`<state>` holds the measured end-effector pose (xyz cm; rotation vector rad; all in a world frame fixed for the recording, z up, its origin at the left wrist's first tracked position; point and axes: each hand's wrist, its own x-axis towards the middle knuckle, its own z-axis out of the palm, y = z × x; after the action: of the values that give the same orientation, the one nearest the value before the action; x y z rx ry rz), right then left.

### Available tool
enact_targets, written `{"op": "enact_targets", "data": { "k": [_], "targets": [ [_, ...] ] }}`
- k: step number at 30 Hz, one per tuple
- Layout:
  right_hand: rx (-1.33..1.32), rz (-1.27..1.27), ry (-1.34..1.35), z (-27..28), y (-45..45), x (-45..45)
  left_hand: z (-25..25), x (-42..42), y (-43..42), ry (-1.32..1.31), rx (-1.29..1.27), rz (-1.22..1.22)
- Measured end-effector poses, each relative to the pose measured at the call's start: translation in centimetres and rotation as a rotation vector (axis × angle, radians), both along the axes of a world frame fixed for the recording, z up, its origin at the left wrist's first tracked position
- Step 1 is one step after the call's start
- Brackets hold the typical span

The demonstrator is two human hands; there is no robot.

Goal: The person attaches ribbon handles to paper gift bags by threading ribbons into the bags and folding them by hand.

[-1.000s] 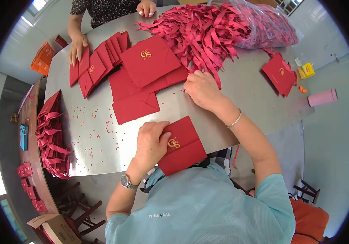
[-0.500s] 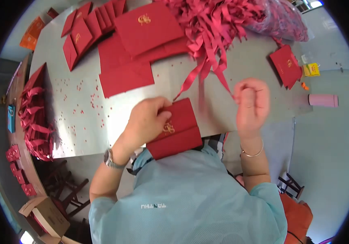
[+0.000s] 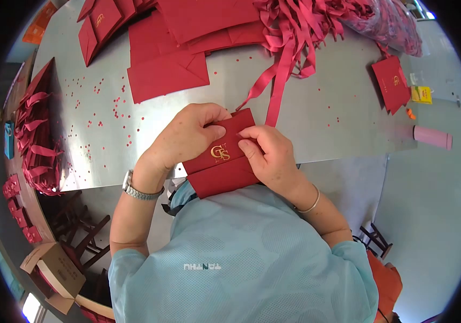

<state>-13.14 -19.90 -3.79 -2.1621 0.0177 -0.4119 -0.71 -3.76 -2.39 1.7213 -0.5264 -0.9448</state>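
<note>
A flat red paper bag (image 3: 217,161) with a gold logo lies at the table's front edge, close against the light blue shirt. My left hand (image 3: 190,132), with a watch at the wrist, pinches the bag's upper part between thumb and fingers. My right hand (image 3: 271,156) is closed over the bag's right side, thumb and forefinger pressed together. A red ribbon (image 3: 277,97) runs down from the heap to this hand; its end is hidden there. Another ribbon strand (image 3: 256,90) reaches the bag's top edge.
Behind the bag lie stacked red bags (image 3: 168,75) and a heap of ribbons (image 3: 298,32). Ribboned bags (image 3: 39,140) stand at left, with more bags (image 3: 391,83) at right. Small red paper dots (image 3: 117,105) are scattered about. A pink bottle (image 3: 433,137) lies at the right edge.
My right hand has come down and left from the raised position with the ribbon onto the bag. My left hand still grips the bag. The view has shifted slightly.
</note>
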Motion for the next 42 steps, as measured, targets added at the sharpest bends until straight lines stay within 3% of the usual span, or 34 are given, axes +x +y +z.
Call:
{"op": "enact_targets", "data": {
  "k": [8,18,27,30,38,42],
  "targets": [
    [-0.045,-0.021,0.030,0.9,0.6,0.7,0.9,0.3,0.3,0.224,-0.016,0.013],
    [-0.088,0.060,0.236,3.4,0.5,2.2,0.7,-0.2,1.2,0.212,-0.092,0.057],
    [-0.466,0.289,0.444,5.0,-0.4,5.0,-0.9,-1.4,0.9,-0.233,-0.102,0.048],
    [-0.530,0.309,0.512,5.4,0.0,5.6,-0.5,-1.5,0.9,-0.380,0.026,0.011],
    [-0.152,0.111,0.199,5.0,1.4,1.8,0.5,0.1,2.7,0.121,-0.087,0.077],
    [-0.098,0.016,0.154,4.3,2.0,1.3,0.3,-0.1,3.2,0.154,-0.108,0.075]
  ]
}}
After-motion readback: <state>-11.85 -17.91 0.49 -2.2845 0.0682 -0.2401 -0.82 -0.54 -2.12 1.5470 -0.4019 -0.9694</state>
